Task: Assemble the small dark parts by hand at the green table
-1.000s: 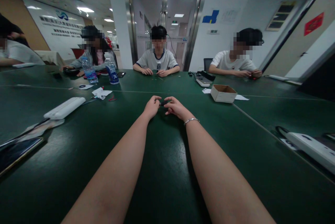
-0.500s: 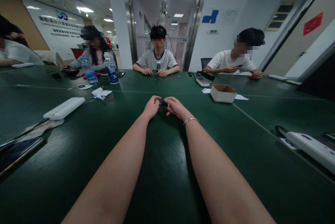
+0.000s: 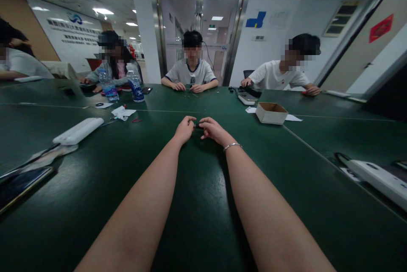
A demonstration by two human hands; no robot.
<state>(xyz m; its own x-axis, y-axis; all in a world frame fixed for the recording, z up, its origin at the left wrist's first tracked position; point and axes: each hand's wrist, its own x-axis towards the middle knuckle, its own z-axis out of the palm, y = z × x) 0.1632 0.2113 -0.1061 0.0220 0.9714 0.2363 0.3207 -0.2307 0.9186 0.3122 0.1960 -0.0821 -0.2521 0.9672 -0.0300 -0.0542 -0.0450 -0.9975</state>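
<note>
The left hand (image 3: 185, 129) and the right hand (image 3: 213, 130) meet far out over the middle of the green desk (image 3: 197, 204), arms stretched forward. Between them sits a small dark piece (image 3: 199, 126), just above the desk top. Its long axis runs from left to right, one end towards each hand, lying roughly level. Both ends are covered by fingertips, so its shape cannot be told. The grip of each hand is pinched together on its own end of the piece. A thin bracelet (image 3: 232, 146) circles the right wrist.

Nothing lies between the hands and the person. Well off to the right stands an open cardboard box (image 3: 271, 113) on a sheet of paper. To the left lie a white power strip (image 3: 78, 131), some paper scraps (image 3: 122, 112) and, further back, two water bottles (image 3: 108, 86). A phone (image 3: 19, 184) lies at the near left edge, and a second power strip (image 3: 378, 179) at the near right. Other people sit along the far side, with their hands on the desk.
</note>
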